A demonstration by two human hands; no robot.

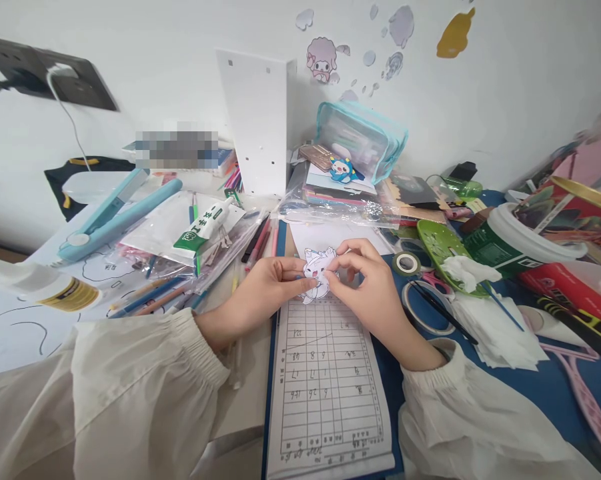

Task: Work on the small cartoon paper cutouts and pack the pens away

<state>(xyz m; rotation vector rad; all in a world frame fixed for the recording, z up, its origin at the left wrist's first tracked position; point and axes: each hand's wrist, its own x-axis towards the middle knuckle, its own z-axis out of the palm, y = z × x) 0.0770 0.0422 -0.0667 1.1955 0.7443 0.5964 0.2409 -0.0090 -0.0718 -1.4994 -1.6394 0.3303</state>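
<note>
White: pinched cutout [319,267] with left hand [264,285] and right hand [369,281] at opposite sides; judged light, creasable, best held there.

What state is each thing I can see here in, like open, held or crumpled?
Paper cutout, held
Left hand, pinching it
Right hand, pinching it
Form, partly filled in
Light-blue hair straightener, spread open
White plug, in the wall socket
White tissue, crumpled
Green-and-white tube, lying down
</note>
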